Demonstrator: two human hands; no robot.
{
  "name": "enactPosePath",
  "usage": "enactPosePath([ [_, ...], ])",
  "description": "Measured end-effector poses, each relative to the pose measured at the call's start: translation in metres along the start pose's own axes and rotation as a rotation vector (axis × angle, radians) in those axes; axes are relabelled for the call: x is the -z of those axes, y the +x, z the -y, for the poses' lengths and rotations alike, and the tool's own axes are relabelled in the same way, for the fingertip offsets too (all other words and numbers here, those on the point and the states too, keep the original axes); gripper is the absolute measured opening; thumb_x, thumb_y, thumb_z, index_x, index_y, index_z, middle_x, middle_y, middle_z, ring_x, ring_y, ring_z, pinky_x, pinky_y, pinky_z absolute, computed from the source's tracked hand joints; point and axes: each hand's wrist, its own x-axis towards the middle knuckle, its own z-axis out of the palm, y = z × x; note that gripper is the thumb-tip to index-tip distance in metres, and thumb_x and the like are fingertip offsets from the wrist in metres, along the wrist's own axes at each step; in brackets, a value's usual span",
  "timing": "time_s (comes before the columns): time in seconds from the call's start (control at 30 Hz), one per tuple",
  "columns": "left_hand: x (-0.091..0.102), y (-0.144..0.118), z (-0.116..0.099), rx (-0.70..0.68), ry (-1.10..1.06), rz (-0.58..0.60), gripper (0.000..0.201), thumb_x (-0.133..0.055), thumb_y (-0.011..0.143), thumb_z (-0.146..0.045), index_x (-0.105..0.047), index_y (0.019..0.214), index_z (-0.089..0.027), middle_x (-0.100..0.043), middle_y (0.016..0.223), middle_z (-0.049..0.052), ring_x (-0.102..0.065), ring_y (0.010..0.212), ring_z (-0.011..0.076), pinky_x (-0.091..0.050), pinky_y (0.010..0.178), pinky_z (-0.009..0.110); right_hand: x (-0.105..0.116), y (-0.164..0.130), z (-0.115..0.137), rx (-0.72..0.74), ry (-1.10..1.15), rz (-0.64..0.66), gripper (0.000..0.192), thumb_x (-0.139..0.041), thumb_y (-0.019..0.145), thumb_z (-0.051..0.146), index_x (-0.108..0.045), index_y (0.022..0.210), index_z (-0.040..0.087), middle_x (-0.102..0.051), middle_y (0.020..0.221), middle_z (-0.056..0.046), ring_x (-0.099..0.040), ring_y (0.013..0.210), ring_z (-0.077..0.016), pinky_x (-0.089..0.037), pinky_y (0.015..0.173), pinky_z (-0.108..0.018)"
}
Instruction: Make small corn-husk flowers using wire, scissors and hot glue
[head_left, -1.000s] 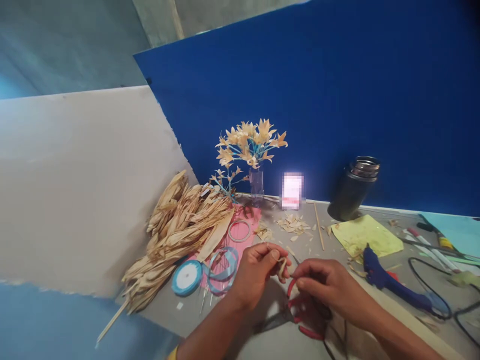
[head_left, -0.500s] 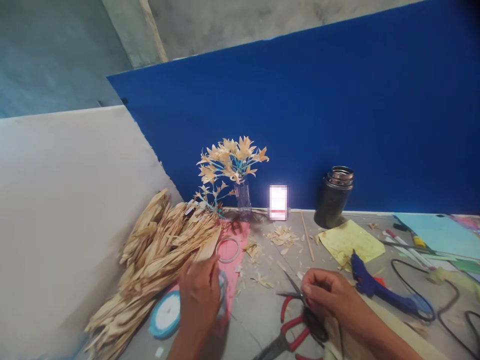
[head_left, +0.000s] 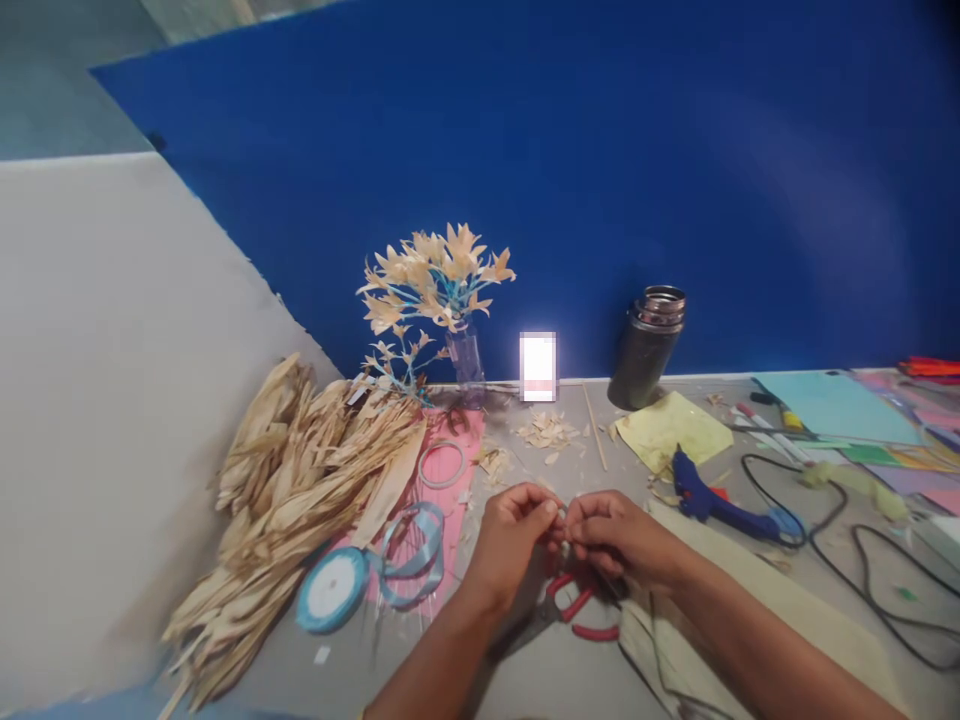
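Note:
My left hand point(head_left: 506, 548) and my right hand point(head_left: 628, 540) meet over the middle of the table. Thumbs and fingers of both are pinched together, fingertips nearly touching. Whatever they pinch is small and mostly hidden; I cannot make it out. Just below them lie red-handled scissors point(head_left: 596, 633), partly covered by my hands. To the left are a loosely looped light-blue ribbon point(head_left: 411, 556) and a ribbon spool point(head_left: 332, 590), with a pink sheet point(head_left: 465, 440) behind. Pale husk scraps point(head_left: 547, 430) are scattered beyond my fingers.
A heap of dried husks point(head_left: 315, 480) lies at left. Pale husk flowers point(head_left: 442, 270) stand in a clear vase point(head_left: 467, 365) beside a bright blurred screen point(head_left: 538, 368). Rightward are a dark flask point(head_left: 646, 350), a yellow sheet point(head_left: 675, 432), a blue glue gun point(head_left: 709, 500) and a looping black cord point(head_left: 862, 570).
My left hand has moved right, away from the ribbon, and joined my right hand, uncovering the ribbon loops. The view has tilted downward and shifted somewhat right.

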Motion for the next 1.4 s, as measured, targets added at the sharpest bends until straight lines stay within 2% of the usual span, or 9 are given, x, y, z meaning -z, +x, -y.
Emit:
enactPosePath([
  [0.2,0.037,0.001,-0.012,-0.048,-0.064,-0.137,0.034,-0.089,0.063,-0.04,-0.069,0.074,-0.015,-0.069,0.069,0.002,-0.063,0.059,0.0133,-0.05,0.054,0.024,0.042,-0.021,0.009,0.143,-0.267,-0.256,0.015,-0.072,0.076,0.034,-0.07,0.076,0.019,-0.07,0.071,0.0,-0.054,0.055,-0.0113,-0.038,0.054,-0.024],
  [0.27,0.054,-0.007,-0.017,-0.031,-0.088,-0.146,0.034,-0.091,0.063,-0.039,-0.069,0.074,-0.015,-0.069,0.069,0.002,-0.061,0.057,0.0115,-0.049,0.054,0.023,0.048,-0.032,0.009,0.21,-0.553,-0.232,0.011,-0.067,0.082,0.028,-0.071,0.075,0.02,-0.071,0.072,0.0,-0.06,0.066,-0.016,-0.041,0.062,-0.026],
  [0.4,0.074,-0.025,-0.014,0.062,-0.141,-0.144,0.035,-0.092,0.064,-0.037,-0.069,0.075,-0.014,-0.068,0.068,0.001,-0.058,0.054,0.009,-0.046,0.051,0.02,0.039,-0.045,-0.001,0.246,-1.201,-0.105,0.018,-0.055,0.092,0.023,-0.072,0.085,0.022,-0.075,0.084,-0.005,-0.067,0.078,-0.0221,-0.042,0.07,-0.03],
  [0.53,0.073,-0.034,-0.003,0.077,-0.17,-0.184,0.037,-0.093,0.064,-0.039,-0.067,0.074,-0.014,-0.068,0.067,0.0,-0.056,0.053,0.0077,-0.043,0.05,0.018,0.023,-0.04,-0.006,0.12,-1.474,-0.121,0.019,-0.07,0.085,0.029,-0.07,0.102,0.02,-0.075,0.102,-0.011,-0.071,0.089,-0.0282,-0.039,0.066,-0.03],
  [0.83,0.062,-0.035,0.002,0.065,-0.149,-0.149,0.037,-0.091,0.065,-0.04,-0.066,0.074,-0.015,-0.066,0.065,0.0,-0.055,0.051,0.0076,-0.042,0.05,0.018,0.024,-0.03,-0.007,-0.011,-1.49,-0.189,0.013,-0.065,0.091,0.027,-0.073,0.082,0.022,-0.079,0.086,-0.007,-0.072,0.078,-0.024,-0.027,0.058,-0.028],
  [1.07,0.065,-0.032,0.0,0.017,-0.143,-0.2,0.035,-0.09,0.065,-0.037,-0.067,0.078,-0.015,-0.067,0.066,0.0,-0.055,0.051,0.0083,-0.042,0.049,0.019,0.039,-0.034,0.009,-0.035,-1.563,-0.351,0.026,-0.05,0.102,0.031,-0.07,0.092,0.018,-0.075,0.098,-0.013,-0.069,0.088,-0.0275,-0.03,0.063,-0.03],
  [1.13,0.068,-0.031,-0.002,-0.014,-0.147,-0.229,0.035,-0.089,0.065,-0.036,-0.067,0.082,-0.015,-0.068,0.067,0.0,-0.055,0.051,0.0081,-0.043,0.05,0.019,0.031,-0.034,0.006,0.051,-1.563,-0.217,0.02,-0.051,0.099,0.026,-0.07,0.093,0.02,-0.073,0.101,-0.011,-0.067,0.093,-0.0258,-0.035,0.067,-0.03],
  [1.23,0.07,-0.03,-0.007,-0.071,-0.131,-0.253,0.034,-0.088,0.067,-0.037,-0.065,0.078,-0.015,-0.07,0.068,0.001,-0.056,0.051,0.0075,-0.043,0.049,0.018,0.02,-0.032,-0.009,0.193,-1.491,0.121,0.018,-0.062,0.084,0.013,-0.068,0.1,0.02,-0.069,0.109,-0.009,-0.065,0.095,-0.0237,-0.039,0.074,-0.03],
  [1.4,0.073,-0.03,-0.02,-0.182,-0.177,-0.299,0.037,-0.087,0.068,-0.043,-0.063,0.071,-0.015,-0.071,0.068,0.002,-0.055,0.05,0.0074,-0.044,0.05,0.018,0.017,-0.019,-0.035,0.235,-1.46,0.15,0.019,-0.061,0.079,0.011,-0.066,0.095,0.019,-0.067,0.106,-0.009,-0.061,0.093,-0.0249,-0.041,0.076,-0.033],
])
